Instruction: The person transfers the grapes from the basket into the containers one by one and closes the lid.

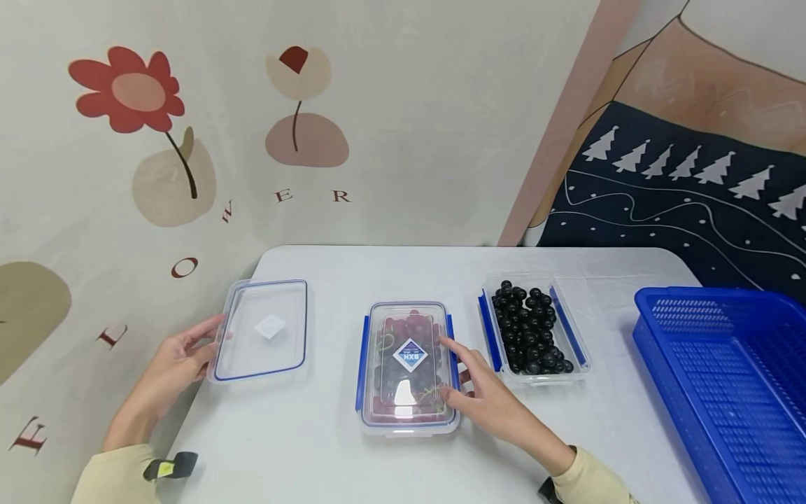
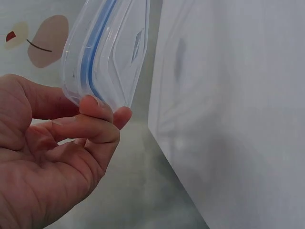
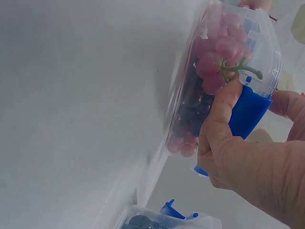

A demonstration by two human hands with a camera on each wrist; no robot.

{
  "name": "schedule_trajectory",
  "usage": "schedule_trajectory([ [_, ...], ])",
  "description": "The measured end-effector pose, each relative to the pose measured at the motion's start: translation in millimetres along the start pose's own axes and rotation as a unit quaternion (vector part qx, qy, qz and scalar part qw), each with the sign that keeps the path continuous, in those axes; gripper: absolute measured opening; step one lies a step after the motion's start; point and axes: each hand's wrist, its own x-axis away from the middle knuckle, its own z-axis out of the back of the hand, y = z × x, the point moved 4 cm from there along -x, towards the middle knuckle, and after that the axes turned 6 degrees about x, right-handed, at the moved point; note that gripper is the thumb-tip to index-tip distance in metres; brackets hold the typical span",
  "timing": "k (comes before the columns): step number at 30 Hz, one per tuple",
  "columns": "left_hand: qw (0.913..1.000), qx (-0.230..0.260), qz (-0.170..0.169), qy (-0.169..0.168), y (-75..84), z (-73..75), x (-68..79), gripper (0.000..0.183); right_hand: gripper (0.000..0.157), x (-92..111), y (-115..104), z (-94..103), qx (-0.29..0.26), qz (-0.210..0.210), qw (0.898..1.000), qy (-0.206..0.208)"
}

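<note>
My left hand (image 1: 179, 357) pinches a clear lid (image 1: 267, 350) by its left edge. This lid has a blue seal and a pale label, and hovers over the table's left side. In the left wrist view, the thumb and fingers of the left hand (image 2: 62, 143) grip its corner. A lidded clear container (image 1: 409, 315) with blue side flaps holds pink and dark grapes (image 3: 209, 64). My right hand (image 1: 488, 395) grips its right side, fingertips at the lid's edge. In the right wrist view, curled fingers lie against the blue flap (image 3: 248, 114).
A lidless clear container (image 1: 582, 360) of black grapes (image 1: 525, 329) stands right of the lidded one, blue flaps hanging at its sides. A blue plastic basket (image 1: 667, 378) is at the far right. The white table (image 1: 302, 455) meets a patterned wall covering (image 1: 415, 140) behind.
</note>
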Motion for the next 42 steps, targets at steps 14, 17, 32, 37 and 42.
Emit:
schedule_trajectory([
  [14,0.9976,0.066,-0.017,-0.008,39.0,-17.0,10.6,0.06,0.083,-2.1,1.4,-1.3,-0.017,-0.001,1.0,-0.001],
  [17,0.9975,0.069,-0.018,0.002,46.1,-22.0,12.5,0.06,0.082,-2.6,1.4,-1.5,-0.019,0.003,1.0,-0.002],
  [32,0.9855,0.156,-0.062,-0.022,78.1,-62.4,13.1,0.056,0.081,-2.1,3.1,-1.0,-0.031,0.01,0.999,-0.007],
  [37,0.9862,0.152,-0.057,-0.035,88.7,-78.5,13.9,0.058,0.082,-1.0,2.4,-0.7,-0.023,0.009,1.0,-0.002],
  [42,0.9861,0.147,-0.058,-0.049,100.0,-93.8,14.8,0.058,0.081,-0.6,2.1,-0.2,-0.034,0.009,0.999,0.012],
])
